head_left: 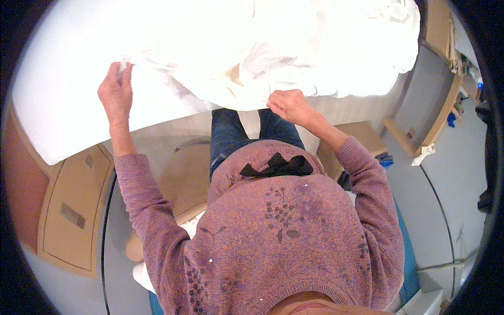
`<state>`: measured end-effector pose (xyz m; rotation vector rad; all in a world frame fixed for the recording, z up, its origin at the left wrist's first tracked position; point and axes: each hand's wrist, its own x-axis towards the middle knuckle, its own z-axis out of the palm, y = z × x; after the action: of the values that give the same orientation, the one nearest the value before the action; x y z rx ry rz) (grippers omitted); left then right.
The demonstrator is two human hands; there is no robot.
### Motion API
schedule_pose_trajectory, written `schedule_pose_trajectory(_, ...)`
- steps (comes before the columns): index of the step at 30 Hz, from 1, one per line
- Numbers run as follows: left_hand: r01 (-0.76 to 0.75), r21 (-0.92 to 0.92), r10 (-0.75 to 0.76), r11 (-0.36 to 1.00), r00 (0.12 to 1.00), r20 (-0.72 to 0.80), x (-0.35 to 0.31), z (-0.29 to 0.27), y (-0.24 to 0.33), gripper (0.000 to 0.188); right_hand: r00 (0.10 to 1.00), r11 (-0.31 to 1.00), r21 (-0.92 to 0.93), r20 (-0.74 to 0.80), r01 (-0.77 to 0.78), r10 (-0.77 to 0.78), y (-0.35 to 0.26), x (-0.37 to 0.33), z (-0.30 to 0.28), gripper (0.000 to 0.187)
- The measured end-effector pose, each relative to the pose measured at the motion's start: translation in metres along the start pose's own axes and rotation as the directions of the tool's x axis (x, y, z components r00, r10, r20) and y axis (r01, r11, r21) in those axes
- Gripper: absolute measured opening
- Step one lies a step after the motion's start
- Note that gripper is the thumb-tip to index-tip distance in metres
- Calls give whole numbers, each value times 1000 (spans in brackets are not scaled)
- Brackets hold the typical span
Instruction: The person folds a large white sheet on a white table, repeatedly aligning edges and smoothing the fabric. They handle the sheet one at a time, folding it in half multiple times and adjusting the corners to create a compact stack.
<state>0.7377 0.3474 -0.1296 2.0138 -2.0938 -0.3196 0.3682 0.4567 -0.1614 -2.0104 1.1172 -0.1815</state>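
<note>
A large crumpled white cloth [273, 47] lies spread over a white bed [58, 105] in front of me. My left hand [116, 90] pinches the cloth's near-left edge between thumb and fingers. My right hand [290, 105] grips the cloth's near edge close to the middle, where it hangs over the side of the bed. Both arms wear mauve knitted sleeves, and my mauve sweater with a black bow [277, 166] fills the lower middle of the view.
A wooden bedside cabinet [71, 210] stands at the left below the bed. A wooden stool [362, 135] and a wooden shelf unit [436, 100] are at the right. Grey floor [446, 210] shows at the lower right, with blue fabric [407, 252] beside me.
</note>
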Motion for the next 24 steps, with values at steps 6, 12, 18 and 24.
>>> schedule_pose_trajectory(6,94,166,-101,982,994,33,39,-23,-21,17,1000,1000,-25,-26,-12,12,19,4,25,16)
schedule_pose_trajectory(12,282,197,-249,939,952,-177,87,-60,-52,33,971,982,-105,163,-159,174,36,-17,46,16)
schedule_pose_trajectory(18,157,47,-147,987,976,-163,88,-76,-29,23,964,980,-96,186,-176,192,33,-17,46,13)
schedule_pose_trajectory(24,19,-240,-59,971,985,-163,70,-100,10,18,957,976,202,-258,-78,130,-19,53,-23,20)
